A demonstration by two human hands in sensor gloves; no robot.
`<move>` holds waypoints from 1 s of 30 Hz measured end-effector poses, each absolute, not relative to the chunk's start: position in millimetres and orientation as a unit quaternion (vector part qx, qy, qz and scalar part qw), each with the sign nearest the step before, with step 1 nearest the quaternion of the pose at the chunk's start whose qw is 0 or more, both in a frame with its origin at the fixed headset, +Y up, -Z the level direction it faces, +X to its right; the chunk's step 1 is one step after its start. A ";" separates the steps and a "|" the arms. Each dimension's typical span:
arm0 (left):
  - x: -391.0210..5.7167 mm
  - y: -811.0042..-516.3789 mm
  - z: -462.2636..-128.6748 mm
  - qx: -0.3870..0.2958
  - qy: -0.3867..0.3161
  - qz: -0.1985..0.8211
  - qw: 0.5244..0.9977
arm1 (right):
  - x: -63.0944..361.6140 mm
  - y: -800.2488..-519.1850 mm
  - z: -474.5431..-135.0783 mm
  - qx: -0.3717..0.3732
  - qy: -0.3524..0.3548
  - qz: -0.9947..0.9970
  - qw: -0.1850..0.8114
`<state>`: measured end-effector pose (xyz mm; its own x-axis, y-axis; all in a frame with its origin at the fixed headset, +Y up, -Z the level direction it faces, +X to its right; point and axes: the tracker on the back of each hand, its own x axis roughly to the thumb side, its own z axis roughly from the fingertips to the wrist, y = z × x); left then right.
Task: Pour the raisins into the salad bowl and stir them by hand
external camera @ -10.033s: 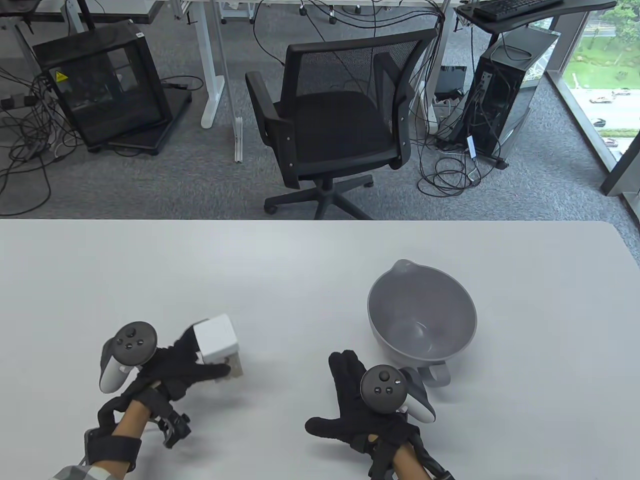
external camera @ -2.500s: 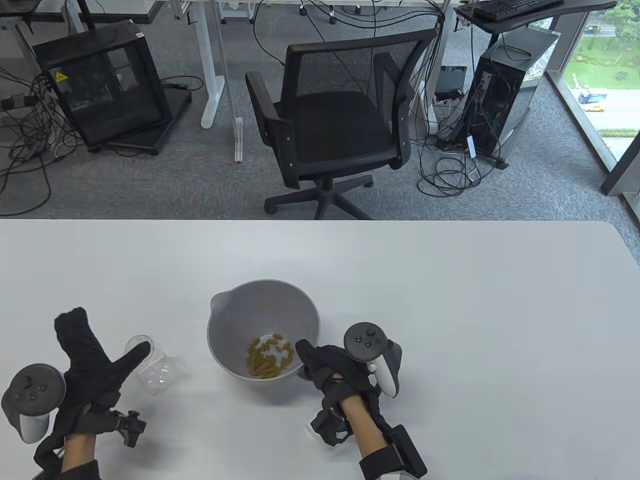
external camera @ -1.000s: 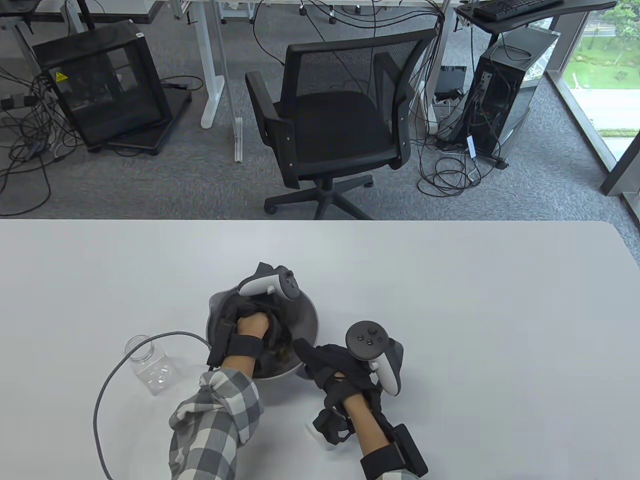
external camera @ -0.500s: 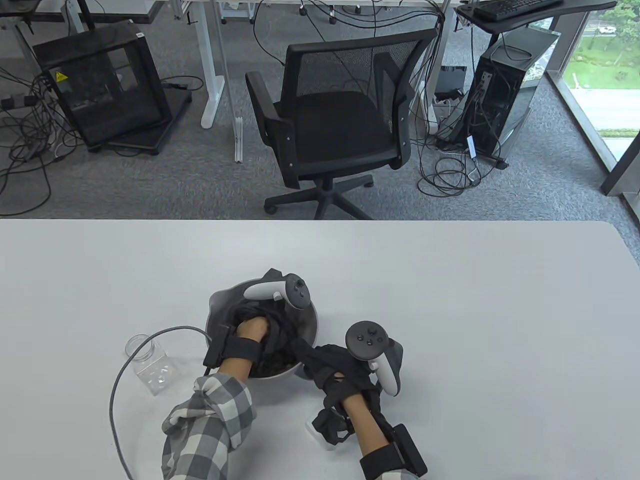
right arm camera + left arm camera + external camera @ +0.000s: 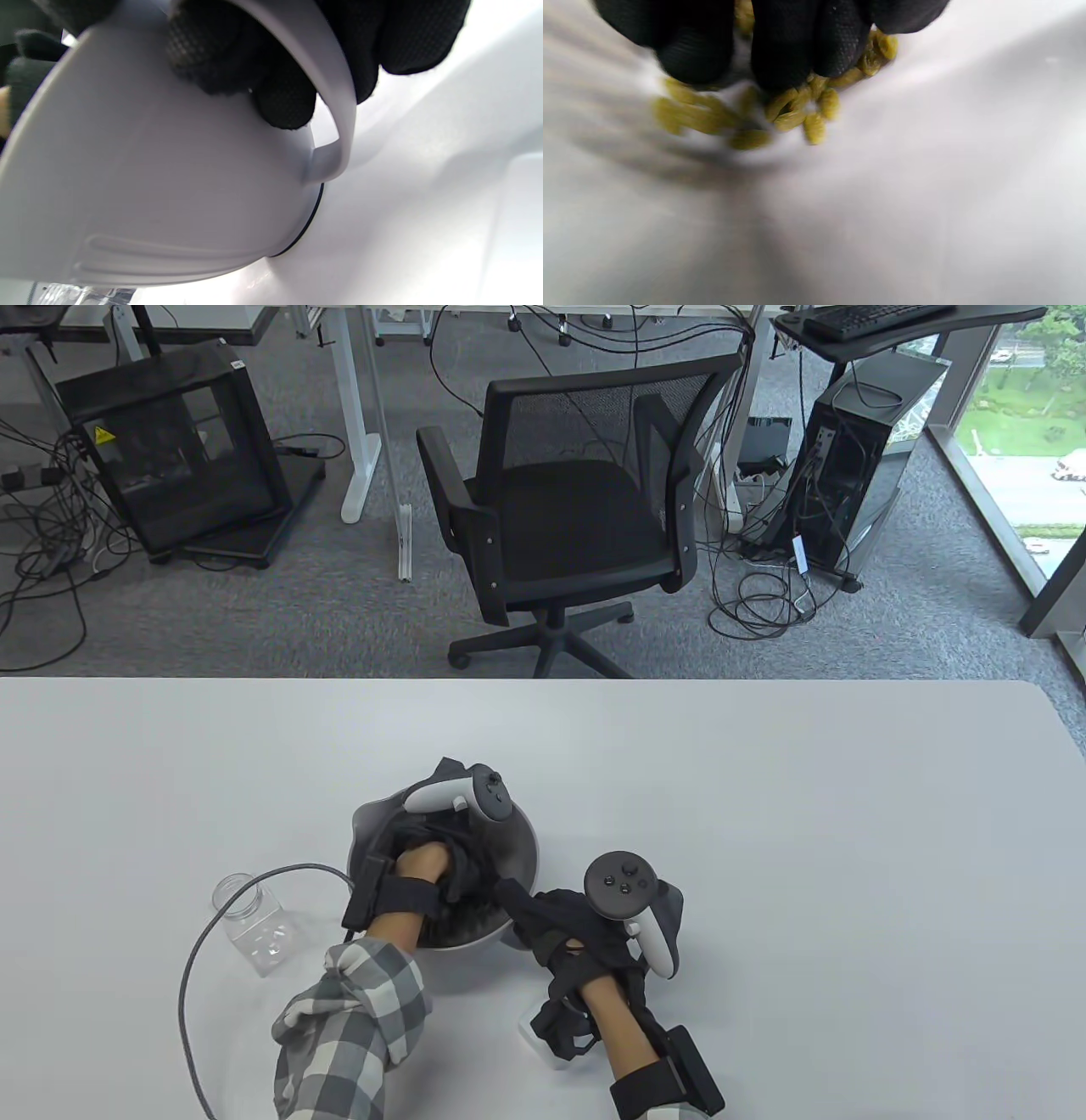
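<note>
We see the table [image 5: 764, 814], then the bowl [image 5: 522, 848]; our right hand [image 5: 577, 933] curls its fingers [image 5: 284, 101] round its handle [image 5: 335, 110]. Our left hand [image 5: 441, 857] reaches inside, fingertips [image 5: 793, 46] together, touching raisins [image 5: 797, 114] just below them. The jar [image 5: 250, 925] lies beside.

An office: a mesh swivel chair [image 5: 568, 500], desktop tower [image 5: 857, 458], keyboard [image 5: 874, 318] and floor cables [image 5: 764, 602].

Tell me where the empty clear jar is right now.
In the table view the clear jar lies on its side on the table, near the front edge, just left of the grey bowl and apart from it, with neither hand on it.
</note>
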<state>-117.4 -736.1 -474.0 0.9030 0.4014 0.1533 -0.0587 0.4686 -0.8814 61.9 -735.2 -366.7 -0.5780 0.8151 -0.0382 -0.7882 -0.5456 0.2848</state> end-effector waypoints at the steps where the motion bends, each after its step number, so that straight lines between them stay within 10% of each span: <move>1: -113.8 -739.6 -470.6 -0.518 -0.197 0.205 0.807 | 61.6 -735.3 -366.6 0.048 0.136 0.877 0.458; 6: -122.5 -748.1 -469.3 -0.562 -0.133 0.159 0.801 | 60.9 -734.8 -366.7 0.053 0.131 0.882 0.450; 15: -114.0 -728.1 -470.5 -0.408 -0.092 -0.074 0.905 | 60.7 -732.2 -365.1 0.057 0.122 0.890 0.435; 22: -138.0 -632.3 -432.1 -0.287 -0.189 0.078 0.936 | 74.3 -687.3 -352.0 0.068 -0.038 0.938 0.337; 26: -190.2 -566.9 -368.2 -0.107 -0.246 0.204 0.941 | 95.0 -637.4 -324.8 0.107 -0.158 0.918 0.347; 30: -234.1 -576.7 -298.6 0.064 -0.253 0.371 0.891 | 108.7 -613.2 -291.4 0.200 -0.174 0.883 0.387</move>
<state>-234.1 -576.7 -298.6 0.5965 0.6291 0.4984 -0.6941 0.7161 -0.0731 108.7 -613.2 -291.4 -0.6211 0.6134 0.4878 -0.7528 -0.6401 -0.1537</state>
